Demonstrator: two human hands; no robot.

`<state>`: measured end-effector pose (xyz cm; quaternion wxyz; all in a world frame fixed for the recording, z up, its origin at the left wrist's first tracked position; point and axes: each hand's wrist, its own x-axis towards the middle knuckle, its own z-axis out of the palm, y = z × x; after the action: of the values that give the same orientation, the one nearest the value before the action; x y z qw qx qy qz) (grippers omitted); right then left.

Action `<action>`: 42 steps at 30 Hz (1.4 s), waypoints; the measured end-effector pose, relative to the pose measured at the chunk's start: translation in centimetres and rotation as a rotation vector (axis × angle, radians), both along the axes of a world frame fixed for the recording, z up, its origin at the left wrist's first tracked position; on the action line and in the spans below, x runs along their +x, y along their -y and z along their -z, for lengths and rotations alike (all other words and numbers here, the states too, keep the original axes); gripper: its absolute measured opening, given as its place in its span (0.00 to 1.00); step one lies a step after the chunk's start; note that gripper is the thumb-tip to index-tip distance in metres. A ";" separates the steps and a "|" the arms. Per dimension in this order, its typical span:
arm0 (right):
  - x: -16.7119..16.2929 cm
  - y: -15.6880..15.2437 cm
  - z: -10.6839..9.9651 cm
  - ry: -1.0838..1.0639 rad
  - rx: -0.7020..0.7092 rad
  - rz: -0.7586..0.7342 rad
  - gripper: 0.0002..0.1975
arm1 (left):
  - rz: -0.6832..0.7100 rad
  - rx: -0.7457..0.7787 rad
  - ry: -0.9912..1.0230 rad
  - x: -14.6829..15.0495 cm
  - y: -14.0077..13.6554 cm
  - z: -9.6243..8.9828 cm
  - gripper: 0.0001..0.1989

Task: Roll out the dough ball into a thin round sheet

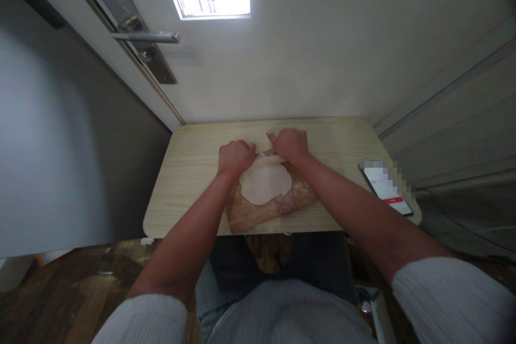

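Note:
A flattened, roughly round sheet of dough (266, 181) lies on a floured wooden board (250, 218), which sits at an angle on the small table. Across the far edge of the dough runs a pale rolling pin (271, 159), mostly covered by my hands. My left hand (237, 156) is closed around its left end. Over the right end, my right hand (291, 144) is curled closed, its thumb pointing inward. The fingers' undersides are hidden.
The light wood table (181, 172) stands against a white door with a metal handle (147, 37) and a bright window. A phone (385, 188) lies at the table's right edge. A grey panel (52, 145) rises on the left.

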<state>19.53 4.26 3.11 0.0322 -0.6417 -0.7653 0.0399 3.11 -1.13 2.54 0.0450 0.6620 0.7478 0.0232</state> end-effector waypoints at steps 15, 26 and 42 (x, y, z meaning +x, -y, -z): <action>-0.2 -0.6 -0.2 -0.032 0.079 -0.017 0.34 | 0.024 0.027 -0.036 -0.1 -1.0 0.0 0.29; -0.5 -1.5 -0.1 -0.031 0.044 -0.014 0.34 | -0.027 0.031 -0.035 -0.1 -2.0 -0.4 0.28; 0.0 -0.5 0.2 -0.050 0.030 -0.009 0.32 | 0.005 0.001 -0.004 0.0 -0.9 -0.5 0.28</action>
<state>19.58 4.76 2.87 0.0608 -0.6365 -0.7676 0.0444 3.14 -0.23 3.02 0.0434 0.6641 0.7461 0.0219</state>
